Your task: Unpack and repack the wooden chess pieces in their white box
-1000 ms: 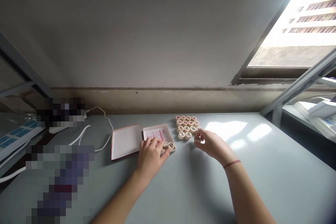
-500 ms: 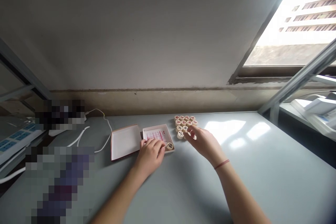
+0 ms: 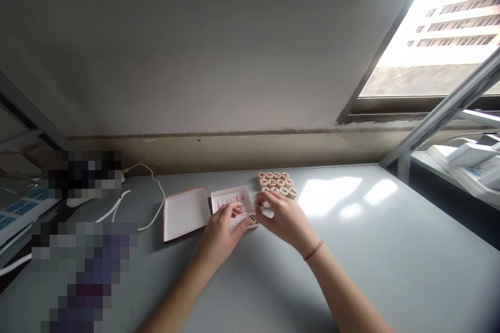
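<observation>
- Left hand (image 3: 224, 226) is laid over the near edge of the open box (image 3: 231, 202), fingers loosely curled on its rim; nothing is seen clamped in them.
- Right hand (image 3: 282, 218) is brought in beside the box's right corner, fingertips pinched together by a round wooden piece (image 3: 252, 217); whether a piece is actually gripped cannot be told.
- That piece, marked in black, is seen at the box's near right corner, between the two hands.
- The remaining pieces (image 3: 276, 183) are grouped on the tabletop (image 3: 371, 250) just behind the right hand.
- The box lid (image 3: 184, 212) is lying just left of the box.
- A white cable (image 3: 154, 203) is trailed left of the lid.
</observation>
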Demonstrator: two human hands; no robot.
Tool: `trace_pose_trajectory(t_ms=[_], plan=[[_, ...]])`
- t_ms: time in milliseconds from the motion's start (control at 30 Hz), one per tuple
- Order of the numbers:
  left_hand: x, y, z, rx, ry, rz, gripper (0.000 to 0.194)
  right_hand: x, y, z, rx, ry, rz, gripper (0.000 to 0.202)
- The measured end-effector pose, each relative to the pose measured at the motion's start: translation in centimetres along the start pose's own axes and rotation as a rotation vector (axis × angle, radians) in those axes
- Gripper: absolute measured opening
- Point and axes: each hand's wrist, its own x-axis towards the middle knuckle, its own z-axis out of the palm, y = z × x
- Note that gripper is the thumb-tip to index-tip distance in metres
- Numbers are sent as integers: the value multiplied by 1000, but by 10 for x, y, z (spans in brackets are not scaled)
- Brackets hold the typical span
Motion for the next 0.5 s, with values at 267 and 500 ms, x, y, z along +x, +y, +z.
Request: trace_pose_trajectory(t_ms=[267, 500], plan=[[-5, -12, 2, 463, -79, 216, 14, -3, 55, -20, -161, -152, 443, 12], [-3, -14, -4, 450, -135, 232, 13, -2, 50, -13, -170, -252, 508, 17]])
